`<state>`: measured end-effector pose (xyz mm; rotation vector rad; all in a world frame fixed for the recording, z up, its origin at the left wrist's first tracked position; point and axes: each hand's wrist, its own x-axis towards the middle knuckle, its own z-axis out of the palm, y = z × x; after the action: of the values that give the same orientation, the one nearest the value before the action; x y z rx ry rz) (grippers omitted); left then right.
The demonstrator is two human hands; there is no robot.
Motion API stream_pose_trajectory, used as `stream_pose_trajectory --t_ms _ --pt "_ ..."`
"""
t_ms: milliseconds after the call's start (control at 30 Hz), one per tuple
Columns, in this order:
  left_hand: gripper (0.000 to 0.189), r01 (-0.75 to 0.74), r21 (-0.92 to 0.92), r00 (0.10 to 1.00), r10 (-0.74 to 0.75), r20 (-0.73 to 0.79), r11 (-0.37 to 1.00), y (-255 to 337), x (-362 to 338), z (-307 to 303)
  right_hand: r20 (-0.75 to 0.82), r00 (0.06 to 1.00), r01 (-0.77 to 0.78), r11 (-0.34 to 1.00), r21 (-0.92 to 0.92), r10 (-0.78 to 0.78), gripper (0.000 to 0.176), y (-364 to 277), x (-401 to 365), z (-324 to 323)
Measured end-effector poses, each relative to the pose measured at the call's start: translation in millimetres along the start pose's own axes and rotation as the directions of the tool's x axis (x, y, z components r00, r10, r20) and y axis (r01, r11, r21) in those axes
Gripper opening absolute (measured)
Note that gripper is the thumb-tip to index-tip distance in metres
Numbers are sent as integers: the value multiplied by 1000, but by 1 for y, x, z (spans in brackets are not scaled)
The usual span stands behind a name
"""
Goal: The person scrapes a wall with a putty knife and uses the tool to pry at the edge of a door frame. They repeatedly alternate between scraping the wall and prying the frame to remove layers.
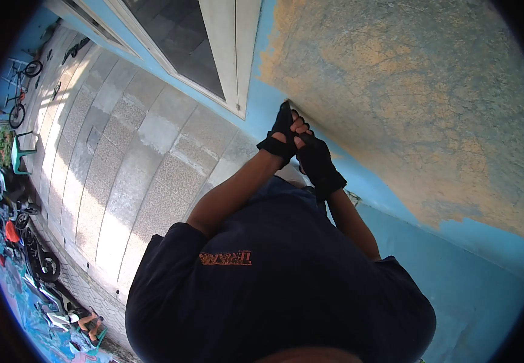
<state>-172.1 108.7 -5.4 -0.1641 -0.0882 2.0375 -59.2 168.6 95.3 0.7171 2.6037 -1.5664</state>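
Note:
Both of my hands wear black fingerless gloves and are drawn close together in front of a light blue wall (262,100). My left hand (282,134) is closed, with a dark tip at its upper end close to the wall. My right hand (314,154) is curled against it, its bare fingertips folded in. Whatever they grip is hidden by the gloves and fingers. Right beside the hands, a large rough patch (395,91) of tan and grey-green shows on the wall, with ragged edges against the blue paint.
A white-framed window or door (234,54) with dark glass is left of the hands. Paved ground (159,157) stretches leftward. Farther off are a bicycle (16,100), a green plastic chair (21,152), parked motorcycles (35,251) and a seated person (89,330).

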Motion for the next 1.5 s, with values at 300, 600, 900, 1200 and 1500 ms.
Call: stream_pose_trajectory --t_ms 300,600,900,1200,1500 --pt "53 3 -20 1000 -3 -13 1000 -11 2 4 -39 987 154 988 17 -154 26 7 -1 -4" --pt "48 -263 55 920 267 -288 963 67 -12 13 219 976 -25 988 150 -8 29 -25 59 36" --pt "54 -221 277 744 346 -572 935 20 -22 26 377 925 -226 862 453 45 38 -4 30 10" --pt "33 -207 768 943 332 -7 606 29 -25 47 352 933 -283 746 603 70 27 -23 24 -3" --pt "34 132 729 989 -42 -140 671 70 -56 40 209 975 -222 387 895 77 17 -40 -27 72"
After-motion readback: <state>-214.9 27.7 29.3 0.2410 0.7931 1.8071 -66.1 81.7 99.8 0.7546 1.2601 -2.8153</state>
